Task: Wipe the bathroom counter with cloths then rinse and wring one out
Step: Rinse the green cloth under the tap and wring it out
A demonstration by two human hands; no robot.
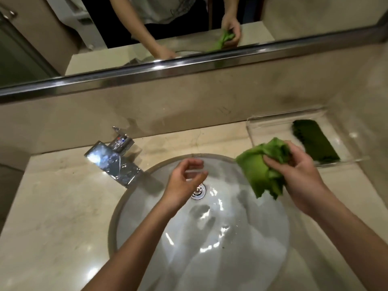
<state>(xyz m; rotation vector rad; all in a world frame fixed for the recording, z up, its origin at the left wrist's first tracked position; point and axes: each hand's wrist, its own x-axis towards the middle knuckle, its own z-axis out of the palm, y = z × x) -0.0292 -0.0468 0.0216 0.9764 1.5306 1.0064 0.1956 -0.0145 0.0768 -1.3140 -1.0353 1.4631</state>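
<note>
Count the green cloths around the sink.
2. The light green cloth is bunched in the right hand above the basin; the dark green cloth lies in the clear tray. The mirror repeats the first.

Left grip [184, 181]: bare, over the drain [198, 191], just left of it; fingers loosely curled, thumb near the fingertips, holding nothing.
Left forearm [134, 242]: bare, reaching in from lower left of the drain.
Right grip [298, 175]: right of the drain; fingers and thumb curled round a bunched green cloth [258, 173].
Right forearm [344, 232]: bare, reaching in from lower right of the drain.
</note>
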